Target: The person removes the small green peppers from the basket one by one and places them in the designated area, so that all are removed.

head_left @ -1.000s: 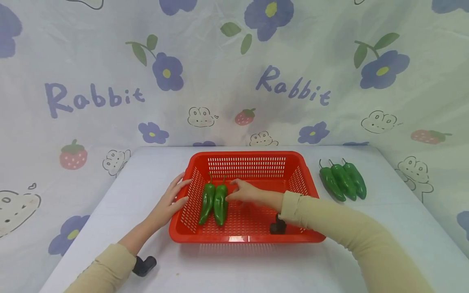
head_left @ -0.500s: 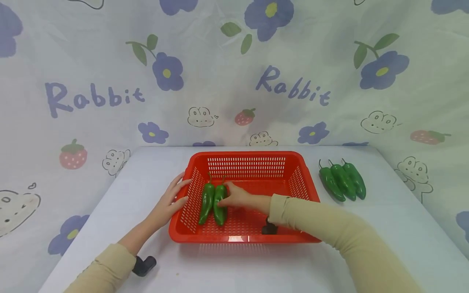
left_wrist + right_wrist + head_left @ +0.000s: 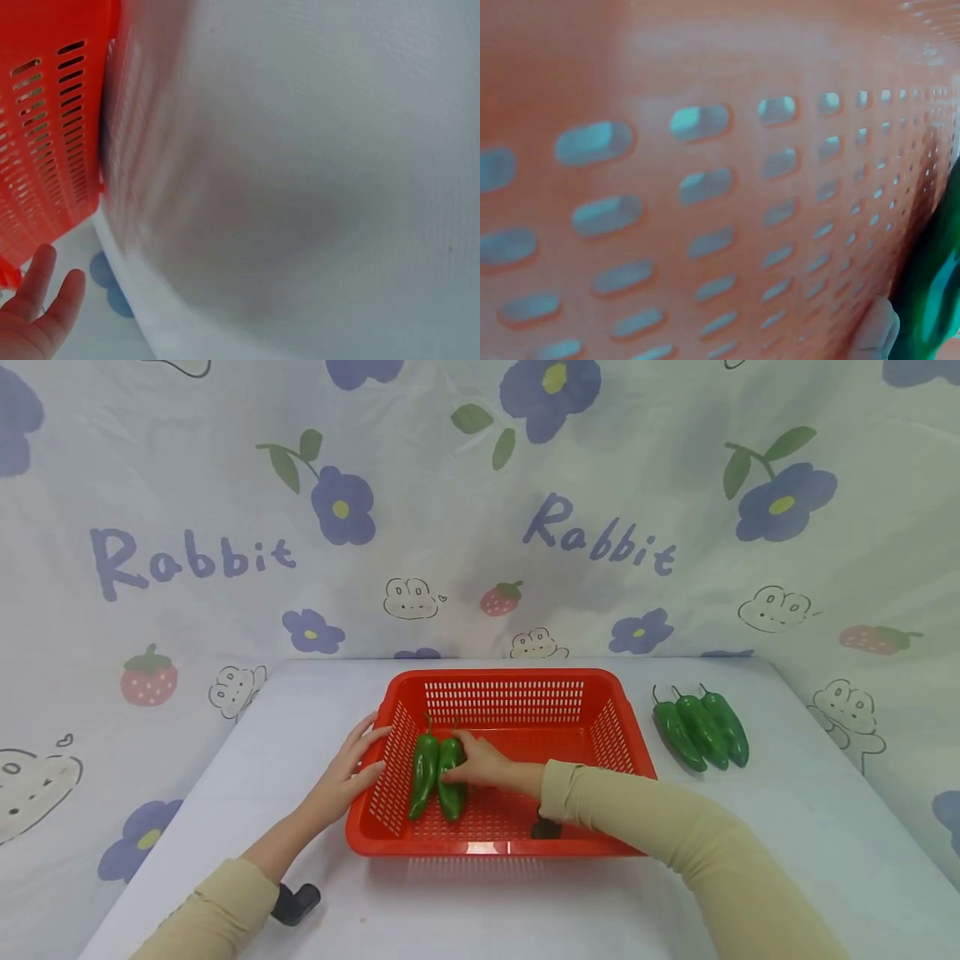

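Right hand (image 3: pixel 482 763): pinching pepper (image 3: pixel 453 798), seemingly for control. Left of grip: left hand (image 3: pixel 347 778), lying spread, seemingly steadying basket (image 3: pixel 525 848).

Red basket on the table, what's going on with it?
A person's right hand is down in the red basket, gripping the right green pepper, with the left pepper lying beside it. Their left hand rests on the basket's left rim. Three more peppers lie together on the white table, right of the basket.
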